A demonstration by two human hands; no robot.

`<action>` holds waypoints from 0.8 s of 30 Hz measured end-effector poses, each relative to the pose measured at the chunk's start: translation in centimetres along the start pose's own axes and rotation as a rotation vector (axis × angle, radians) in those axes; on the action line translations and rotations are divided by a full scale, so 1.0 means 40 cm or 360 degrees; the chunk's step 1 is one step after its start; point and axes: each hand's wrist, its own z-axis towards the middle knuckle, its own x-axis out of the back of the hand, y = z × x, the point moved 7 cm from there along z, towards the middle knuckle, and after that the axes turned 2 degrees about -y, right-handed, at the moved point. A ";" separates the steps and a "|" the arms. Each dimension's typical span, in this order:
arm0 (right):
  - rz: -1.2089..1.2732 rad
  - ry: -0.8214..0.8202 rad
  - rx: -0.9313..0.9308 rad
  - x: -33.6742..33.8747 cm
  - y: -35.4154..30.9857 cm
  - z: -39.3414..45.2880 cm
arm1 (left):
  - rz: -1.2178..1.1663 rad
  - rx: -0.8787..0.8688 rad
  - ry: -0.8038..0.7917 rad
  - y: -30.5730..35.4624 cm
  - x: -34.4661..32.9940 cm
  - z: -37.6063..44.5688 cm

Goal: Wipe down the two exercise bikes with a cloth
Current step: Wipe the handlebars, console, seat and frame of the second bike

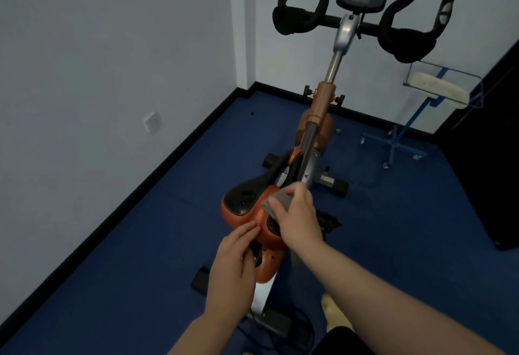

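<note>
Blue floor, hands (297, 214) on saddle (247, 203)

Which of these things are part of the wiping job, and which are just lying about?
Part of the job:
- exercise bike, its saddle
- grey cloth, held in the right hand
- left hand, at the saddle's rear

Lying about:
- blue wheeled stand
- white pad on it
- wall socket
</note>
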 end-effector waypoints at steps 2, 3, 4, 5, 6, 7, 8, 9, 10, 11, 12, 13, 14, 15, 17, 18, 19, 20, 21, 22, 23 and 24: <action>-0.0037 0.0063 -0.0009 -0.005 -0.008 -0.003 | -0.0033 0.0005 0.0022 0.002 0.002 0.004; -0.0082 0.0085 0.0037 -0.013 -0.006 -0.022 | -0.0032 0.0005 0.0015 0.003 0.000 0.005; -0.0129 0.0073 0.0087 -0.025 -0.002 -0.045 | -0.0018 0.0005 0.0004 0.003 -0.002 0.004; -0.0163 0.0044 0.0110 -0.030 0.003 -0.059 | 0.0002 0.0004 -0.0003 0.002 -0.005 0.004; -0.0177 0.0020 0.0089 -0.029 0.008 -0.054 | 0.0016 0.0001 -0.0004 0.001 -0.007 0.005; -0.0174 0.0019 0.0032 -0.024 0.009 -0.029 | 0.0019 -0.0002 -0.0006 0.000 -0.008 0.006; -0.0154 0.0020 -0.0056 -0.014 0.006 -0.001 | 0.0013 -0.0006 -0.0005 0.001 -0.008 0.008; -0.0104 0.0017 -0.0148 -0.006 0.002 0.024 | 0.0001 -0.0010 0.0002 0.002 -0.006 0.010; -0.0038 0.0018 -0.0202 -0.004 0.003 0.040 | -0.0009 -0.0014 0.0011 0.004 -0.001 0.012; 0.0021 0.0035 -0.0202 -0.006 0.006 0.040 | -0.0017 -0.0019 0.0012 0.006 0.003 0.015; 0.0037 0.0062 -0.0154 -0.010 0.009 0.021 | -0.0021 -0.0027 0.0004 0.007 0.006 0.017; 0.0019 0.0089 -0.0062 -0.019 0.014 -0.013 | -0.0023 -0.0034 -0.0006 0.007 0.007 0.019; 0.0019 0.0098 0.0030 -0.030 0.023 -0.053 | -0.0024 -0.0040 -0.0019 0.006 0.007 0.019; 0.0069 0.0093 0.0099 -0.035 0.032 -0.084 | -0.0023 -0.0042 -0.0033 0.006 0.006 0.019; 0.0322 0.0063 0.0103 -0.027 0.054 -0.083 | -0.0036 -0.0035 -0.0049 0.003 0.003 0.017; 0.0506 0.0022 0.0059 -0.017 0.064 -0.068 | -0.0043 -0.0033 -0.0050 0.001 0.003 0.016; 0.0699 -0.0029 0.0012 -0.008 0.069 -0.056 | -0.0047 -0.0034 -0.0050 -0.001 0.003 0.016; 0.0864 -0.0059 -0.0032 -0.002 0.073 -0.052 | -0.0048 -0.0037 -0.0050 -0.002 0.004 0.017; 0.0964 -0.0031 -0.0065 -0.001 0.078 -0.059 | -0.0050 -0.0040 -0.0047 -0.004 0.005 0.018; 0.0999 0.0054 -0.0102 -0.007 0.088 -0.076 | -0.0053 -0.0044 -0.0043 -0.004 0.006 0.019; 0.1003 0.0164 -0.0145 -0.020 0.102 -0.100 | -0.0054 -0.0045 -0.0037 -0.004 0.006 0.019; 0.1007 0.0255 -0.0185 -0.035 0.109 -0.124 | -0.0054 -0.0041 -0.0032 -0.003 0.005 0.018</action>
